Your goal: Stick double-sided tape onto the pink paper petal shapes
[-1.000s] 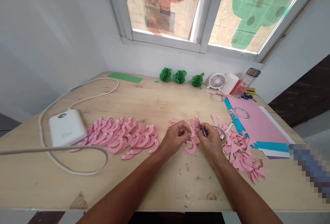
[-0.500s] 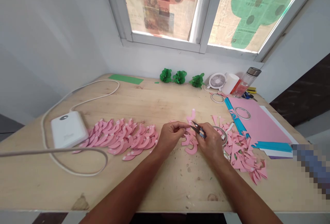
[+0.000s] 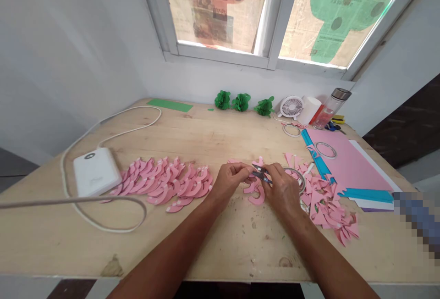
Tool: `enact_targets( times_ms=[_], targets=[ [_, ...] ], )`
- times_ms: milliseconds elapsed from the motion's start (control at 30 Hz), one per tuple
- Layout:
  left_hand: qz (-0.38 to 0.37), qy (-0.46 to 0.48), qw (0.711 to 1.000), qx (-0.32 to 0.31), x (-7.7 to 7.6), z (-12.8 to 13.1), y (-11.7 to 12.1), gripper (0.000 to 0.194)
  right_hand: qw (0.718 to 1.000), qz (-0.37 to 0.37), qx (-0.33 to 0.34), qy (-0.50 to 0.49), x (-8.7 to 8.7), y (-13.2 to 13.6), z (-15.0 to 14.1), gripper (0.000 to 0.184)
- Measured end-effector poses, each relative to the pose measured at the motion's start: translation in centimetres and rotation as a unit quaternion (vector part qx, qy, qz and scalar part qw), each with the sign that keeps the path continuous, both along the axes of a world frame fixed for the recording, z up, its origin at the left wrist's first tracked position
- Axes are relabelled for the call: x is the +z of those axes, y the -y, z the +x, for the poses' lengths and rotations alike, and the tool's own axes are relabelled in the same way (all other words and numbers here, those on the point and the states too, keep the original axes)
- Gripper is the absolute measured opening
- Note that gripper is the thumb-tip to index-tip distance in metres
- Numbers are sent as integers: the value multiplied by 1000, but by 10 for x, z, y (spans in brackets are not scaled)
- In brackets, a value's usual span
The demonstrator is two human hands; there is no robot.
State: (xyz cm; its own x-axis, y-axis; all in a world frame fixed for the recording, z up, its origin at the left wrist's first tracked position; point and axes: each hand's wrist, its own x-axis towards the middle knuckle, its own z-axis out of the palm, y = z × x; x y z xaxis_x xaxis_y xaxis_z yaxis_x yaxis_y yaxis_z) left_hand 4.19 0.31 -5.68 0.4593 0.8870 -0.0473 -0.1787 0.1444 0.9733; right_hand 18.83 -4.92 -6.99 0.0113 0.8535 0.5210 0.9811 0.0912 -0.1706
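Observation:
My left hand [image 3: 231, 180] is pinched shut at its fingertips, close to the scissor blades. Whatever lies between those fingers is too small to make out. My right hand [image 3: 282, 188] grips a small pair of scissors [image 3: 261, 174], its dark blades parted and pointing left at the left fingertips. A curved pink paper piece with a white tip [image 3: 259, 161] shows just beyond the blades. More curved pink pieces [image 3: 256, 196] lie between the hands. Left of my left hand, a row of overlapping pink paper curves [image 3: 165, 182] with white ends spreads across the table.
Pink scraps [image 3: 326, 202] and a tape ring [image 3: 298, 180] lie beside my right hand. Pink sheets [image 3: 347, 166] and blue strips [image 3: 367, 195] are further right. A white power bank [image 3: 96, 173] with a looping cable lies left. Behind stand green paper ornaments [image 3: 241, 102], a fan [image 3: 291, 107] and a bottle [image 3: 332, 110].
The white-tipped pink piece beyond the fingers now sits lower, nearer my hands. The scissors have shifted slightly, with blades still parted near the left fingertips. The whole view has shifted slightly.

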Motion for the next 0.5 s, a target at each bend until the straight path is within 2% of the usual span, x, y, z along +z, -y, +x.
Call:
enact_targets(
  times_ms=[200,500],
  targets=[
    [-8,-15,999,36,-4,5,-1,14,999,9,11,32,-3,-1,-2,21],
    [8,-16,999,30,-8,4,-3,16,999,-3,35,23,-1,-1,-3,20]
  ],
)
